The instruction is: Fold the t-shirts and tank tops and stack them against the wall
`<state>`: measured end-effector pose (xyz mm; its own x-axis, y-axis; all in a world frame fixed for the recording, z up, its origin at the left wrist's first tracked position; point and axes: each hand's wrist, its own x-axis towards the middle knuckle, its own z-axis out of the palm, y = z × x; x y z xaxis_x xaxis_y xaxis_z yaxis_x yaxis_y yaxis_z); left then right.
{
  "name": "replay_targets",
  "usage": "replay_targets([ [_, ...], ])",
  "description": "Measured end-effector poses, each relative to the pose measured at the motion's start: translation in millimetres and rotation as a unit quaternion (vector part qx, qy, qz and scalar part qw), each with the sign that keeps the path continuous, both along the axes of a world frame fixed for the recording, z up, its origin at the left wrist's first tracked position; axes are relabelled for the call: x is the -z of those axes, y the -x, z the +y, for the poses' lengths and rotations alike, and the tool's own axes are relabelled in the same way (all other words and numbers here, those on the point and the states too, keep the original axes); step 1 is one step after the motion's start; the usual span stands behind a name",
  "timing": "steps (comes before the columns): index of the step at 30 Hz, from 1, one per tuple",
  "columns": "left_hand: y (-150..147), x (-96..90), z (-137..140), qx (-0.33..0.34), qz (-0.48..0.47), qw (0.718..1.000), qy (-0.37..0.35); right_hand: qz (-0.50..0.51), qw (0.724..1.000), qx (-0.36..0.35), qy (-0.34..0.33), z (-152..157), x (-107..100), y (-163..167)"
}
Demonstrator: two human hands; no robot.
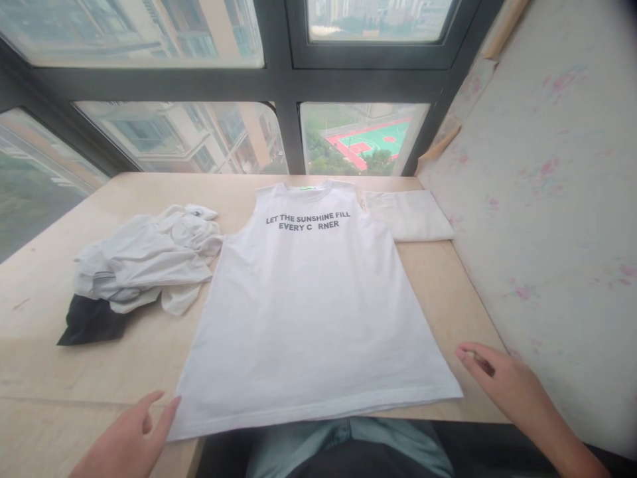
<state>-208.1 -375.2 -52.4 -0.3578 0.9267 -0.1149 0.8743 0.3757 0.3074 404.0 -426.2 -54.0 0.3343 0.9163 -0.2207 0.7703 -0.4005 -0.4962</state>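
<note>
A white sleeveless shirt (318, 312) lies spread flat, its neckline toward the window and its hem toward me. Dark lettering across its chest reads "LET THE SUNSHINE FILL EVERY C RNER". By the hem's left corner is my left hand (127, 435), thumb and index finger apart, a fingertip at the cloth's edge. My right hand (505, 382) hovers just beyond the right hem corner, apart from the shirt. Its fingers are loosely curled, with a gap inside and nothing held.
A crumpled heap of white clothes (154, 255) lies to the left, with a black cloth (94, 320) under its near end. A folded white cloth (413, 216) sits at the back right of the wooden table (40, 358). Windows rise behind; a flowered wall (562, 232) borders the right.
</note>
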Motion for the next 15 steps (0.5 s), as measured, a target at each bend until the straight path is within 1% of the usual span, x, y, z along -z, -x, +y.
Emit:
replay_targets([
  [1, -16, -2.3, 12, 0.055, 0.027, 0.998, -0.032, -0.01, 0.999, -0.02, -0.036, 16, -1, 10],
  [3, -56, -4.2, 43, 0.178, 0.051, 0.978, -0.098, 0.001, 0.99, -0.087, -0.11, 57, 0, 41],
  [4, -79, -3.1, 62, 0.245, 0.041, 0.962, -0.111, 0.006, 0.979, -0.135, -0.152, 80, 2, 62],
  [5, -101, -0.7, 83, 0.297, 0.032, 0.947, -0.117, 0.003, 0.964, -0.194, -0.182, 104, 5, 83],
  [6, -121, 2.8, 105, 0.335, 0.033, 0.934, -0.117, -0.006, 0.947, -0.249, -0.201, 127, 10, 105],
  [7, -137, 6.9, 127, 0.354, 0.053, 0.927, -0.11, -0.024, 0.932, -0.296, -0.207, 149, 15, 124],
  [9, -155, 16.1, 167, 0.35, 0.108, 0.927, -0.088, -0.074, 0.913, -0.352, -0.192, 187, 28, 152],
  [11, -156, 24.9, 196, 0.329, 0.133, 0.932, -0.077, -0.116, 0.909, -0.366, -0.165, 212, 41, 160],
  [13, -143, 32.7, 212, 0.307, 0.137, 0.939, -0.075, -0.14, 0.917, -0.344, -0.149, 226, 52, 151],
  [15, -126, 38.8, 218, 0.273, 0.149, 0.947, -0.076, -0.153, 0.928, -0.305, -0.149, 229, 60, 134],
])
